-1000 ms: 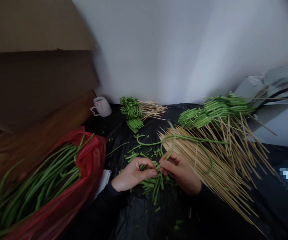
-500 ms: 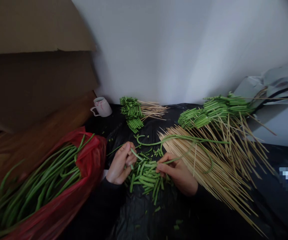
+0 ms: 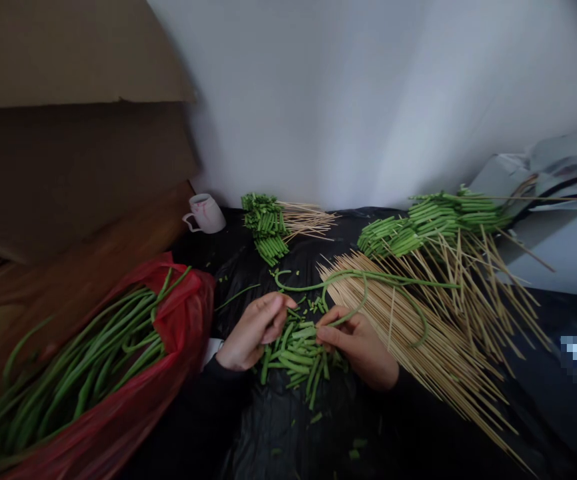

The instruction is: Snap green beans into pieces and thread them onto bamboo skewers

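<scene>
My right hand (image 3: 361, 347) is closed, with thumb and fingers pinching a long green bean (image 3: 355, 310) that curves up and away over the bamboo skewers. My left hand (image 3: 258, 331) is closed too, thumb against the fingers; whatever it may hold is hidden. Between and below both hands lies a pile of short bean pieces (image 3: 295, 359) on black plastic sheeting (image 3: 268, 427). Another long bean (image 3: 398, 276) stretches across the tips of the bamboo skewers (image 3: 408, 340). Small green scraps are scattered just beyond the pile.
At left, a red plastic bag (image 3: 188, 313) holds many long beans (image 3: 83, 360). A white mug (image 3: 206, 213) stands near the wall. Skewered bean bundles lie at the back middle (image 3: 267, 227) and back right (image 3: 433, 220). Brown cardboard (image 3: 78, 153) rises at left.
My left hand has moved right, towards my right hand, and the bean piece that showed at its fingers is no longer visible there. My right hand stays nearly in place, still pinching the long bean.
</scene>
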Action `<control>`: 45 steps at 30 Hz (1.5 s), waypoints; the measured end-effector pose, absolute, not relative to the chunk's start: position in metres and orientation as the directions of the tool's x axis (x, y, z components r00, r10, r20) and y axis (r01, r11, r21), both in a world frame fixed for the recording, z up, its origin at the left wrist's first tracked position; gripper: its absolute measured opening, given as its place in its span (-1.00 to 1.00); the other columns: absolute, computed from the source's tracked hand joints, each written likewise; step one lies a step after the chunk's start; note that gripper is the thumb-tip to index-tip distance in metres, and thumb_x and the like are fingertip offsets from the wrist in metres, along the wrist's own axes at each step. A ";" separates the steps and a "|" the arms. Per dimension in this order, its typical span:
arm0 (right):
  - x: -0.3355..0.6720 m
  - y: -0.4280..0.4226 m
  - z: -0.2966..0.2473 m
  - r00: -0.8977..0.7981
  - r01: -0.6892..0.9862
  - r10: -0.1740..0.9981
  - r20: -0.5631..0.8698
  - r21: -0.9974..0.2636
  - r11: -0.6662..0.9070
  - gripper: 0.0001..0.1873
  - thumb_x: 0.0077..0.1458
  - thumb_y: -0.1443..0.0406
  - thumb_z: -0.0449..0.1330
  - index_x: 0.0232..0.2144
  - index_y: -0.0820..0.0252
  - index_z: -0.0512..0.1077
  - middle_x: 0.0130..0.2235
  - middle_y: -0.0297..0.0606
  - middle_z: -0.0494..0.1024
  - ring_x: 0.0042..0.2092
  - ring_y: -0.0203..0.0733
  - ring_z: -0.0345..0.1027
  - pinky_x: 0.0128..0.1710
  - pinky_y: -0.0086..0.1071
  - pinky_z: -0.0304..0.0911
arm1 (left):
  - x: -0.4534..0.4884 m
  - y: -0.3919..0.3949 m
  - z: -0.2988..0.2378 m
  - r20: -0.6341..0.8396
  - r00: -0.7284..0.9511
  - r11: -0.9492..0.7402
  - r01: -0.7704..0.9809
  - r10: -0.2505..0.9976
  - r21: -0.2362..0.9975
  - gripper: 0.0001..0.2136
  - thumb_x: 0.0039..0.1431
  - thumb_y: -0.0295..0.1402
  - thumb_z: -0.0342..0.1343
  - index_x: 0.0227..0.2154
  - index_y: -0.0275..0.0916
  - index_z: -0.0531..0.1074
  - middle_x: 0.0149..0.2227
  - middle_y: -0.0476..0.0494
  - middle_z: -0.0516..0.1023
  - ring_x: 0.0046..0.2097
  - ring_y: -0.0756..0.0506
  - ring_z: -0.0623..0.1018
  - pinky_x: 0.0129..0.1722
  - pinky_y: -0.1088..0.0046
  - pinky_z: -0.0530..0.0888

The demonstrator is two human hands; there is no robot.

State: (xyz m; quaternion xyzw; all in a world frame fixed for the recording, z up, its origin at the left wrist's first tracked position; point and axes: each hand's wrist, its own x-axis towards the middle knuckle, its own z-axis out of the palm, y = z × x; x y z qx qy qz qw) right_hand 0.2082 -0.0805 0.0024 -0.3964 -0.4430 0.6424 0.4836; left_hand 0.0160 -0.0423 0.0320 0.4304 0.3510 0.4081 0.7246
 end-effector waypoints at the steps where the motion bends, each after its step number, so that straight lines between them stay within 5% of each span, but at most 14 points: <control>1: 0.208 -0.081 0.003 -0.221 -0.262 0.972 -0.079 -0.955 -0.137 -0.78 -0.06 0.18 0.36 -0.44 0.19 0.47 -0.52 -0.39 0.49 -0.50 -0.39 0.27 -0.46 -0.47 0.17 | 0.018 -0.045 0.032 -0.114 0.427 0.189 -0.138 0.897 0.972 -0.71 0.12 -0.15 0.18 -0.36 -0.34 0.51 -0.62 0.09 0.27 -0.63 0.15 0.13 -0.66 0.66 0.10; 5: 0.207 -0.082 0.007 -0.231 -0.257 0.971 -0.067 -0.958 -0.127 -0.78 -0.10 0.18 0.38 -0.47 0.18 0.47 -0.57 -0.44 0.43 -0.51 -0.38 0.26 -0.47 -0.45 0.17 | 0.024 -0.050 0.036 -0.044 0.525 -0.068 0.192 0.850 0.979 -0.75 0.01 -0.21 0.27 -0.52 -0.33 0.51 -0.50 -0.05 0.46 -0.43 0.02 0.36 -0.40 0.52 0.29; 13: 0.214 -0.077 0.010 -0.142 -0.375 0.986 -0.087 -0.917 -0.135 -0.75 -0.03 0.14 0.35 -0.44 0.19 0.45 -0.55 -0.41 0.47 -0.52 -0.40 0.25 -0.48 -0.47 0.13 | 0.019 -0.048 0.040 -0.115 0.629 -0.013 0.196 0.769 0.980 -0.69 0.03 -0.13 0.22 -0.56 -0.33 0.47 -0.54 -0.01 0.37 -0.45 0.02 0.30 -0.41 0.50 0.23; 20: 0.210 -0.080 0.013 -0.246 -0.237 0.967 -0.061 -0.964 -0.121 -0.78 -0.02 0.17 0.34 -0.45 0.19 0.46 -0.53 -0.38 0.49 -0.48 -0.35 0.30 -0.43 -0.44 0.19 | 0.025 -0.052 0.036 -0.103 0.655 -0.027 0.184 0.748 0.982 -0.72 0.06 -0.17 0.21 -0.51 -0.33 0.50 -0.50 -0.03 0.40 -0.41 0.01 0.34 -0.37 0.50 0.25; 28: 0.215 -0.078 0.011 -0.165 -0.339 0.986 -0.032 -0.937 -0.087 -0.79 -0.01 0.19 0.34 -0.44 0.17 0.42 -0.49 -0.39 0.50 -0.50 -0.38 0.25 -0.46 -0.45 0.16 | 0.028 -0.052 0.032 -0.007 0.445 -0.078 0.172 0.895 0.982 -0.73 0.10 -0.18 0.18 -0.51 -0.32 0.46 -0.50 -0.04 0.42 -0.41 0.00 0.35 -0.38 0.51 0.27; 35: 0.207 -0.082 0.006 -0.162 -0.354 0.984 -0.076 -0.926 -0.129 -0.78 -0.08 0.19 0.38 -0.43 0.13 0.43 -0.50 -0.40 0.53 -0.50 -0.37 0.29 -0.45 -0.44 0.20 | 0.038 -0.058 0.019 -0.144 0.294 0.187 -0.121 0.945 0.975 -0.66 0.01 -0.09 0.24 -0.48 -0.30 0.38 -0.56 0.04 0.35 -0.55 0.08 0.24 -0.55 0.58 0.17; 40: 0.203 -0.084 0.004 -0.185 -0.280 0.977 -0.104 -0.948 -0.154 -0.77 -0.10 0.19 0.39 -0.48 0.17 0.45 -0.56 -0.43 0.47 -0.51 -0.38 0.28 -0.46 -0.46 0.17 | 0.029 -0.051 0.026 -0.149 0.284 0.270 -0.460 0.947 0.846 -0.72 0.09 -0.21 0.23 -0.48 -0.30 0.31 -0.63 0.17 0.09 -0.64 0.16 0.01 -0.67 0.68 0.03; 45: 0.206 -0.081 0.004 -0.182 -0.248 0.979 -0.093 -0.959 -0.138 -0.78 -0.05 0.17 0.36 -0.46 0.18 0.45 -0.50 -0.38 0.52 -0.50 -0.38 0.27 -0.45 -0.46 0.17 | 0.010 -0.038 0.040 -0.103 0.283 0.272 -0.662 0.954 0.699 -0.71 0.17 -0.25 0.15 -0.53 -0.27 0.20 -0.55 0.11 0.17 -0.63 0.15 0.06 -0.72 0.69 -0.02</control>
